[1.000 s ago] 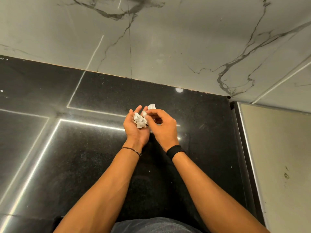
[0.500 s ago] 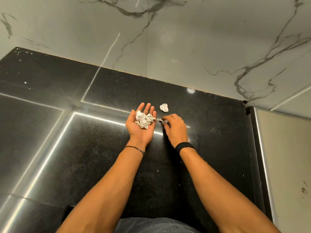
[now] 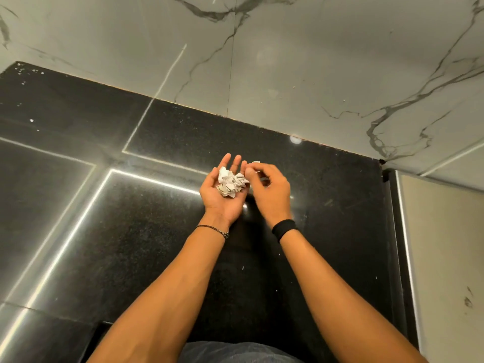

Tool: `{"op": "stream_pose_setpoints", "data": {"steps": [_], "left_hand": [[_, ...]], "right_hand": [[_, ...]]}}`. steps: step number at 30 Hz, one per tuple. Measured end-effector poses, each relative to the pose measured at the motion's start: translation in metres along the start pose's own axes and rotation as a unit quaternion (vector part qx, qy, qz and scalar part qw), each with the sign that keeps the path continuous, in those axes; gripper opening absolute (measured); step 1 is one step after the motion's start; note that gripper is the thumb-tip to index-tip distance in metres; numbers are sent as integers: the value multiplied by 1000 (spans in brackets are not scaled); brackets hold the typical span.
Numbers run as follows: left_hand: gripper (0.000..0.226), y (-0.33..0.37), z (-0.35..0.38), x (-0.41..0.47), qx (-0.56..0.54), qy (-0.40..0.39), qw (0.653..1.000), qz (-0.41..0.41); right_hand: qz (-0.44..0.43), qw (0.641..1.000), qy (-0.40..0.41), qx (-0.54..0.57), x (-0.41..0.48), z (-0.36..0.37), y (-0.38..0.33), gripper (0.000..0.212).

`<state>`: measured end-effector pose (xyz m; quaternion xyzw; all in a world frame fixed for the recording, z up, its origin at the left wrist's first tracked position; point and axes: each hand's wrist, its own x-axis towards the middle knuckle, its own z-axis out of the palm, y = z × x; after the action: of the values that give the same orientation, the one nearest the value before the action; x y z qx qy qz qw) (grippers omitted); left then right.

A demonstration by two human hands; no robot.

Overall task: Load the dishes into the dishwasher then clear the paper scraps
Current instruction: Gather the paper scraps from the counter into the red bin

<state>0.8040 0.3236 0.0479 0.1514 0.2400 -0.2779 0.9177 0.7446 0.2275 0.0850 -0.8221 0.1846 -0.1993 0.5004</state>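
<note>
Right fingers: the fingers [image 3: 250,172] of the right hand [image 3: 272,192] are curled, thumb and forefinger tips drawn together right at the edge of the left palm. A thin pale sliver shows at the tips, too small to tell whether it is paper being pinched.
Left fingers: the fingers [image 3: 226,161] of the left hand [image 3: 222,203] are nearly straight and a little spread. The palm is turned up and lightly cupped.
Held paper: a small heap of crumpled white paper scraps with dark print [image 3: 231,182] lies in the left palm, near the base of the fingers.
Loose paper: one small white crumpled scrap [image 3: 256,162] peeps out just beyond the right fingertips, partly hidden by them. I cannot tell whether it touches them.
Wrists: a thin dark chain bracelet [image 3: 212,229] sits on the left wrist, a broad black wristband [image 3: 284,228] on the right.
Worktop: both hands hover above a polished black speckled stone worktop [image 3: 131,244], which mirrors bright strips of light [image 3: 78,226].
Wall: a white marble wall with grey veins [image 3: 288,61] meets the far edge of the worktop.
Right side: a pale cream panel [image 3: 445,244] runs along the worktop's right end.
</note>
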Motion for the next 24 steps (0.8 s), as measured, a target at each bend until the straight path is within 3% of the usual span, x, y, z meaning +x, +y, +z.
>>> {"op": "stream_pose_setpoints", "data": {"steps": [2, 5, 9, 11, 13, 15, 17, 20, 24], "left_hand": [[43, 3, -1, 0, -4, -3, 1000, 2], [43, 9, -4, 0, -3, 5, 1000, 16], [44, 15, -11, 3, 4, 21, 999, 26], [45, 16, -12, 3, 9, 24, 999, 31], [44, 15, -11, 3, 14, 32, 999, 35], [44, 12, -10, 3, 19, 34, 999, 35], [45, 7, -6, 2, 19, 28, 999, 28], [45, -3, 6, -8, 30, 6, 999, 16], [45, -7, 18, -27, 13, -33, 999, 19]], "right_hand": [[6, 996, -6, -88, 18, -2, 17, 21], [8, 964, -95, -247, 38, 3, 40, 36], [-42, 932, -120, -341, 43, 7, 49, 19], [-20, 942, -103, -320, 40, 7, 44, 14], [22, 972, -53, -227, 35, 7, 32, 11], [2, 993, -11, -119, 25, 6, 12, 7], [-44, 996, -30, -72, 10, 7, -9, 5], [-77, 990, -80, -85, -11, 3, -29, 15], [-49, 998, -20, 19, -29, -10, -37, 16]]}}
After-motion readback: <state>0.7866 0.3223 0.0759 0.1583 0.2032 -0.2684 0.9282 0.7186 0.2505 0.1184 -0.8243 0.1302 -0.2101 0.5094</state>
